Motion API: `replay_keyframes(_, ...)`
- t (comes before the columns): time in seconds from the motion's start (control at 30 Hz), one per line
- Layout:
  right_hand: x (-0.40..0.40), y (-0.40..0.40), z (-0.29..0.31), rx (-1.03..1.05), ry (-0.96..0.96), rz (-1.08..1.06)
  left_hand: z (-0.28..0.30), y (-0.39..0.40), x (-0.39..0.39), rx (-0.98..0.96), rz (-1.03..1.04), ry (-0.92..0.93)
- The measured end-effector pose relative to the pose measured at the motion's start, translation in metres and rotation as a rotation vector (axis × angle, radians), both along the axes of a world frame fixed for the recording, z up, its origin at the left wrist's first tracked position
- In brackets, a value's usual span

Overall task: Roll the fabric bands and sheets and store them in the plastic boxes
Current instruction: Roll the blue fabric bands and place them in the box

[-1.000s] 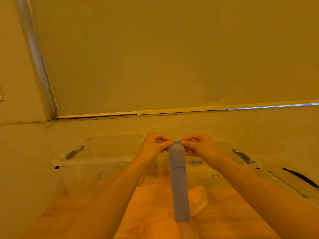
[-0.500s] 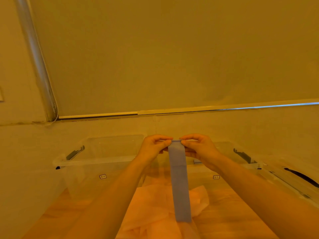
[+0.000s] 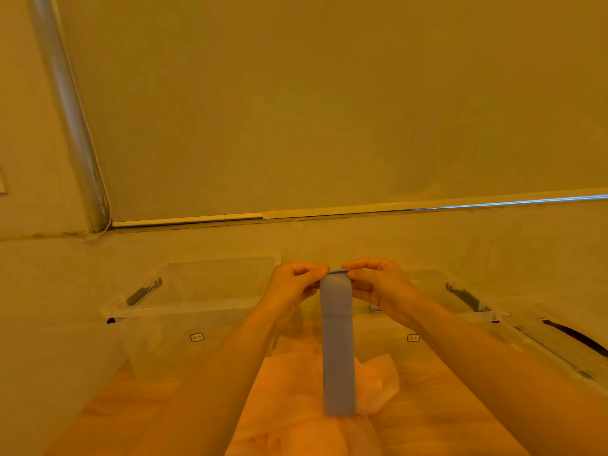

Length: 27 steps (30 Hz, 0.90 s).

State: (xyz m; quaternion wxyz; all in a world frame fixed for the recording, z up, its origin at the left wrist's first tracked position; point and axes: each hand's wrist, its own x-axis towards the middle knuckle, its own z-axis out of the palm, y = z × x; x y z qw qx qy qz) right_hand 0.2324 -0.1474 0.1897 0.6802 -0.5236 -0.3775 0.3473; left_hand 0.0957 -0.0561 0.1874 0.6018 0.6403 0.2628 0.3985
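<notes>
Rolling begins | left hand point(image 3: 296, 284) and right hand point(image 3: 378, 286) pinch blue band point(image 3: 338, 350) top, newly curled over, above plastic boxes point(image 3: 184, 311) | band hangs unrolled; storing pending

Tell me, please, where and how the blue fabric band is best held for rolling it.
Probably at its top end, as now: the left hand and right hand pinch the two top corners of the blue band, coming from either side. The band is a narrow, limp strip hanging straight down over the pale sheet, so holding the upper edge keeps it flat and lets the fingers turn it downward.
</notes>
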Motion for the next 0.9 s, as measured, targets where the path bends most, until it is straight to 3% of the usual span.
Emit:
replay_keyframes(0.47,-0.001,0.004,-0.009,-0.001,-0.102,-0.056,-0.003,0.001,-0.001,0.252,0.052,0.277)
replay_keyframes(0.9,-0.003,0.008,-0.01,0.018,-0.081,-0.07,-0.006,0.001,0.002,0.083,0.034,0.059)
